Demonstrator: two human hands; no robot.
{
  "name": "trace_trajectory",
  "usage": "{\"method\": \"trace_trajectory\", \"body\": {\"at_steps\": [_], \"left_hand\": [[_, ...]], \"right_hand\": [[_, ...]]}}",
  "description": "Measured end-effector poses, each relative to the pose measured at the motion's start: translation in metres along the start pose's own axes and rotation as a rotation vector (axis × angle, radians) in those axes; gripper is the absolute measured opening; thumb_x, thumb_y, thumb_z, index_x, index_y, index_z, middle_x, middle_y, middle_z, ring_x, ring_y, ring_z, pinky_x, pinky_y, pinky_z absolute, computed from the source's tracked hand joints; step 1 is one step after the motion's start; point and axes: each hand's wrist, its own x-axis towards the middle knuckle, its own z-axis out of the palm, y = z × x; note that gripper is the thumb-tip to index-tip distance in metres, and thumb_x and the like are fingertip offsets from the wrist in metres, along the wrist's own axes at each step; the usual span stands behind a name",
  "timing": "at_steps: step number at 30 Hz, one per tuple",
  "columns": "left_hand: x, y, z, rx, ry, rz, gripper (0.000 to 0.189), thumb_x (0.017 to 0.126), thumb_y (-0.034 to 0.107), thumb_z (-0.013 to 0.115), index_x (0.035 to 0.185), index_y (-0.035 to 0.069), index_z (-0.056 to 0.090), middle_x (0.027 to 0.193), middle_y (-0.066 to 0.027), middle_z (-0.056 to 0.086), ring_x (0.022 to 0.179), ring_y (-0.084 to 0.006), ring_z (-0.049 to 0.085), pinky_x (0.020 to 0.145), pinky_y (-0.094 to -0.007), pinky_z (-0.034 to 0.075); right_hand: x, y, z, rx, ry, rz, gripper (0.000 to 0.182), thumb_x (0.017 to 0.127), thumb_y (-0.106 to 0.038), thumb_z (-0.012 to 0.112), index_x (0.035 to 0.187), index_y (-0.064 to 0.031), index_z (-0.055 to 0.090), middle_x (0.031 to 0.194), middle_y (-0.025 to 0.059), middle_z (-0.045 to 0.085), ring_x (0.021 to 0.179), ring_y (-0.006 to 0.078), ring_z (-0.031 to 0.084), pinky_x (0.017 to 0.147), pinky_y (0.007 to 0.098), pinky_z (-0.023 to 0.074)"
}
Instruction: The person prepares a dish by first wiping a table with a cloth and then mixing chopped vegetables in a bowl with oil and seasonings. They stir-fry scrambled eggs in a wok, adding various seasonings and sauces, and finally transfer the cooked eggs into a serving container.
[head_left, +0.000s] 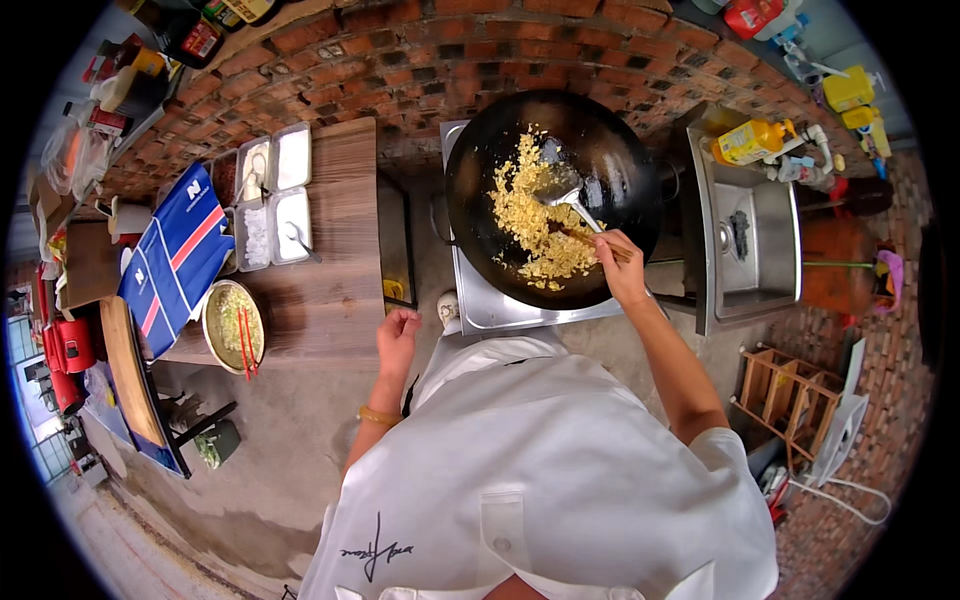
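My right hand (622, 271) grips the long metal handle of a wok spatula (561, 191). Thin brown wooden sticks (600, 244), apparently chopsticks, are in the same grip. The spatula's blade rests among crumbled yellow scrambled egg (529, 202) in a big black wok (630, 165). Most of the egg lies on the left and lower side of the wok, with small bits scattered around it. My left hand (397, 335) hangs between the wooden table and the stove, fingers curled and nothing visible in them.
Left, a wooden table (330, 300) bears clear seasoning containers (291, 225) and a metal bowl (212, 352) of chopped food with red chopsticks (246, 337) across it. A steel sink (757, 292) stands right of the wok. A brick wall (420, 67) rises behind; a wooden rack (784, 390) stands lower right.
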Motion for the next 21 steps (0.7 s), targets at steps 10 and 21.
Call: {"method": "trace_trajectory", "body": {"at_steps": [10, 21], "left_hand": [[0.007, -0.025, -0.002, 0.007, 0.007, 0.060, 0.005, 0.086, 0.003, 0.056, 0.082, 0.002, 0.058, 0.075, 0.0005, 0.058, 0.071, -0.0065, 0.053, 0.066, -0.0216, 0.044], [0.012, -0.023, 0.000, -0.037, 0.069, 0.043, 0.004, 0.083, 0.001, 0.057, 0.080, 0.003, 0.059, 0.072, 0.0001, 0.059, 0.067, -0.0075, 0.053, 0.064, -0.0219, 0.044]], "right_hand": [[0.063, -0.015, -0.047, 0.660, 0.382, 0.365, 0.022, 0.090, -0.016, 0.052, 0.093, 0.0035, 0.060, 0.077, 0.0109, 0.064, 0.060, 0.0171, 0.063, 0.054, 0.0254, 0.0522], [0.283, -0.226, -0.173, 1.005, 0.450, -0.211, 0.022, 0.091, -0.015, 0.051, 0.103, 0.0022, 0.056, 0.102, 0.0110, 0.062, 0.086, 0.0204, 0.061, 0.072, 0.0264, 0.0518]]}}
